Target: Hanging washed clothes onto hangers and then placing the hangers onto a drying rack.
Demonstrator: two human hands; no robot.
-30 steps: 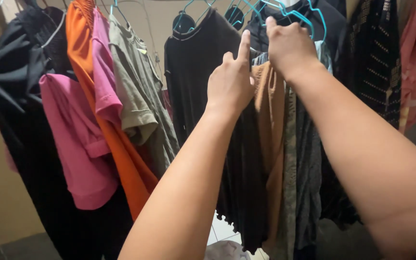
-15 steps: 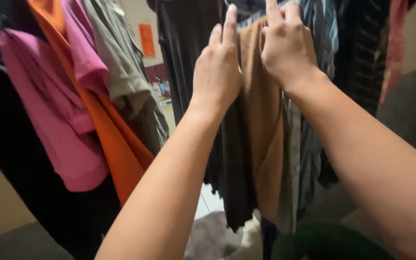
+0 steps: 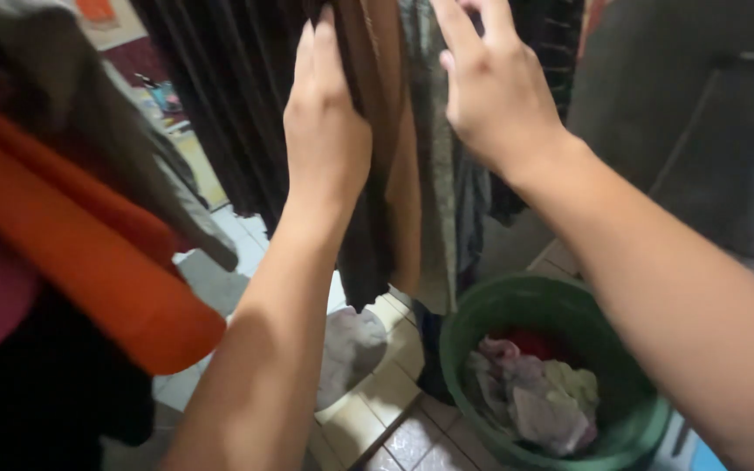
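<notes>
View's dropped since before, so a green basket (image 3: 630,419) shows lower right. Left hand (image 3: 325,131) grips the brown garment (image 3: 399,166); right hand (image 3: 490,87) hovers open. I'd pinch higher up for control.

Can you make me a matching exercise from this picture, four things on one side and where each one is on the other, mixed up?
Things:
1. Left hand
2. Right hand
3. Green bucket
4. Orange garment

Places:
A. On the tiled floor, lower right, with clothes inside
B. Hanging at the left edge of the view
C. Fingers spread, beside the grey patterned garment
D. Pressed against the brown garment

Pairs: 1-D, 2-C, 3-A, 4-B
</notes>
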